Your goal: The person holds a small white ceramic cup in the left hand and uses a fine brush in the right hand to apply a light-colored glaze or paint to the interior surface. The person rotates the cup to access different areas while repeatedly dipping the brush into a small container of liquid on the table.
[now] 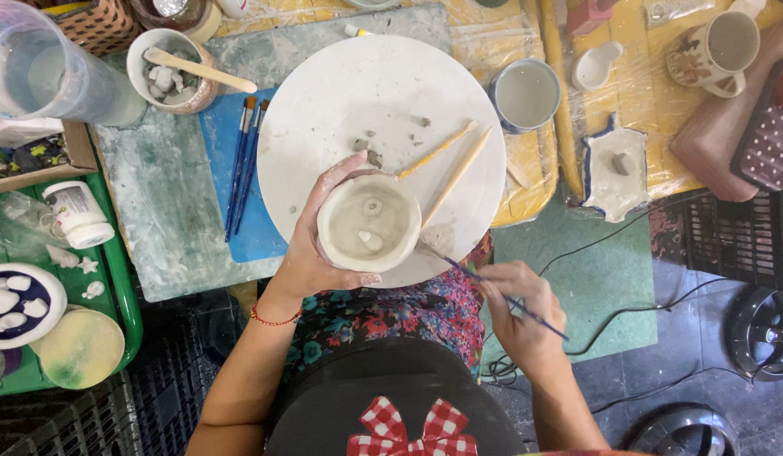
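Your left hand (311, 253) cups the small unfired grey clay bowl (369, 222) over the round white board (381, 143) (clay crumbs on it), while your right hand (521, 317) pinches a thin blue-handled brush (501, 295) touching its rim.

Desk (527, 38) covered in yellow plastic sheet under clear film. On it: grey-green mottled slab (168, 215), blue-rimmed ceramic cup (525, 95), small white spoon-shaped dish (596, 65), blue-edged white star-shaped clay dish (615, 166), patterned white mug (717, 49). Slab carries a blue flat mat (218, 148) and a round white turntable disc (358, 93) — disc overhangs the desk's near edge.
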